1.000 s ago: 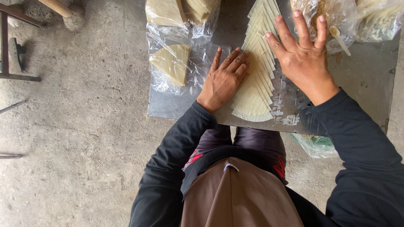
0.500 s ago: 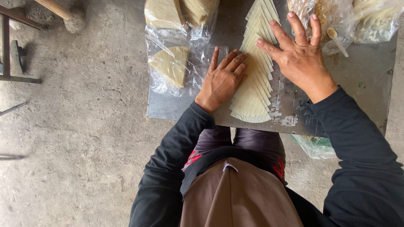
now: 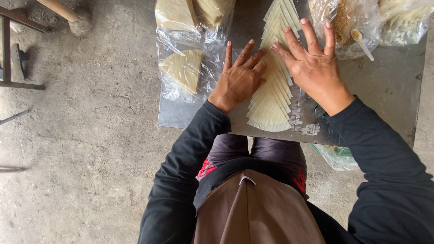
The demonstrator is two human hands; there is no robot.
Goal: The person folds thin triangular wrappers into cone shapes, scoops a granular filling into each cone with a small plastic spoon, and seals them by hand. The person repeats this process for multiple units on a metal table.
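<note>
The fanned wrappers (image 3: 273, 86) lie in a row down the middle of my desk (image 3: 389, 95). Since a second ago my right hand (image 3: 314, 68) has slid in onto the row's right side, so both flat, open hands now press it. My left hand (image 3: 239, 77) rests on its left side, a bagged stack (image 3: 183, 68) just beyond.
</note>
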